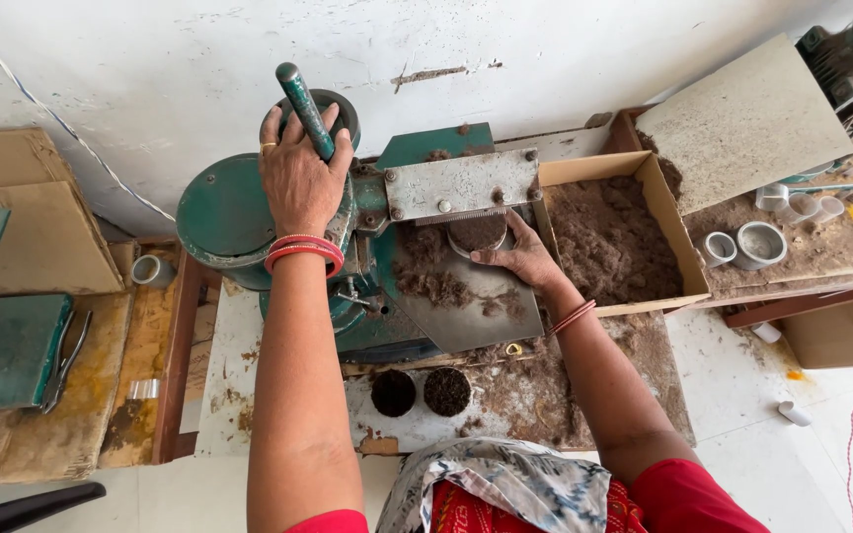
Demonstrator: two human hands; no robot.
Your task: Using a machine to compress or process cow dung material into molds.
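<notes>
Nearest, at the bottom edge, the person's lap shows a grey patterned cloth [505,484] over red fabric. Just beyond it, on the dusty board [545,395] in front of the machine, stand two small round cups [420,392] already packed with dark brown material, side by side and touching or nearly so; judged from these, two units are finished. Loose brown fibre lies scattered over the board and over the grey metal chute [466,316] above it. Further in, the right hand [523,257] rests on the chute with fingers closed around a third round cup [476,234], seated under the grey metal plate [461,184] of the green press machine [239,212]; this cup looks full of the same dark material, though whether it is pressed yet cannot be told. The left hand [298,173] reaches up and wraps firmly around the green lever handle [305,97], which stands tilted. To the right of the press an open cardboard box [612,239] holds a good supply of loose brown fibre, so stock remains. Beyond it, on the far bench, several empty pale cups [760,244] stand and lie about, apparently still to be filled. Far left: pliers [66,360] on a green block, cardboard behind.
</notes>
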